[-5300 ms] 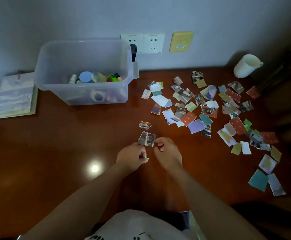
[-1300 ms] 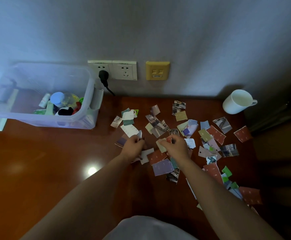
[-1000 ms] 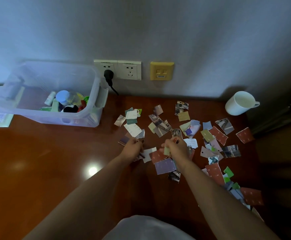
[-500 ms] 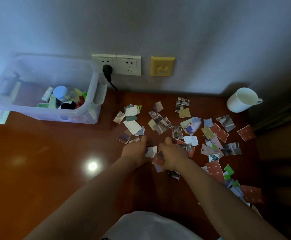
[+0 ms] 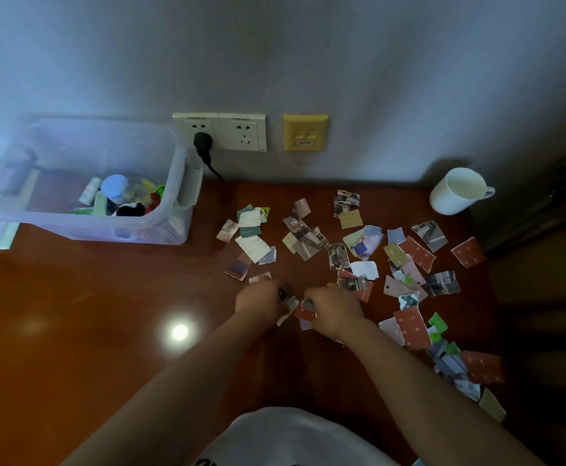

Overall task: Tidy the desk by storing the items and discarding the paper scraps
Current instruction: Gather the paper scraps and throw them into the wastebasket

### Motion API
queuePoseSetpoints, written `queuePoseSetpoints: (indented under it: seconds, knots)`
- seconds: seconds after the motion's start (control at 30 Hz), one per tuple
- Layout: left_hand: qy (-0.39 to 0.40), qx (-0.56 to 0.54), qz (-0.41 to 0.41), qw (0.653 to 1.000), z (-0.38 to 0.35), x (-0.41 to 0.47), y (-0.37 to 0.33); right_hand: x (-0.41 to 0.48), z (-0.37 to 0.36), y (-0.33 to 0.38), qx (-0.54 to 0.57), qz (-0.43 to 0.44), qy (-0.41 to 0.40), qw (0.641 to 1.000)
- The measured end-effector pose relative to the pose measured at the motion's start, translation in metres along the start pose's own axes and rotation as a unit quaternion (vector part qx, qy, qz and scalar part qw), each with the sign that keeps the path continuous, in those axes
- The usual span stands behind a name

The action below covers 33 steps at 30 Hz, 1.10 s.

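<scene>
Since a second ago both of our hands have drawn back toward us and come close together, and the red and purple scraps that lay loose ahead of them are now bunched between them. Our left hand (image 5: 261, 302) sits to the right of the clear plastic bin (image 5: 73, 230) and nearer to us, fingers curled round a white scrap (image 5: 287, 311) that sticks out at the thumb side. Our right hand (image 5: 333, 312), just beyond it from the bin, has its fingers curled on a red scrap (image 5: 303, 312); other pieces under it are hidden. The remaining paper scraps (image 5: 359, 250) lie scattered over the wooden desk (image 5: 73, 314) right of the bin. Small bottles and a blue-capped jar (image 5: 115, 188) sit inside the bin. A white mug (image 5: 456, 191) stands far right of the bin.
</scene>
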<state>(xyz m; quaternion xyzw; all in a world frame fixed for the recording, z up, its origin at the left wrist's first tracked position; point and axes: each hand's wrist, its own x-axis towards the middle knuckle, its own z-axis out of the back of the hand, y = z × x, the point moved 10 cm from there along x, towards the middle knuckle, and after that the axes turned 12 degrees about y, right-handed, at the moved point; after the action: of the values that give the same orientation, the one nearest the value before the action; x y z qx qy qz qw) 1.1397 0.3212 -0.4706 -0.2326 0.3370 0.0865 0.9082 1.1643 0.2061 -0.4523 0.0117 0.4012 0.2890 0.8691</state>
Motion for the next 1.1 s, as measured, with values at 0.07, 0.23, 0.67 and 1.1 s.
queuePoseSetpoints:
  seconds: [0.07,0.23,0.67,1.1]
  knots:
    - [-0.002,-0.039,0.008,0.999,-0.007,-0.007,0.002,-0.007,-0.001,-0.006,0.039,-0.008,-0.024,0.999]
    - [-0.012,-0.117,0.033,0.993,-0.014,-0.03,0.004,-0.031,0.003,-0.016,0.118,-0.03,-0.082,0.989]
    - [-0.184,-0.372,0.137,0.899,-0.034,-0.15,0.065,-0.047,-0.034,0.067,0.346,0.062,0.012,0.936]
    - [-0.26,-0.475,0.194,0.818,-0.077,-0.299,0.218,-0.068,-0.083,0.272,0.192,0.197,0.073,0.959]
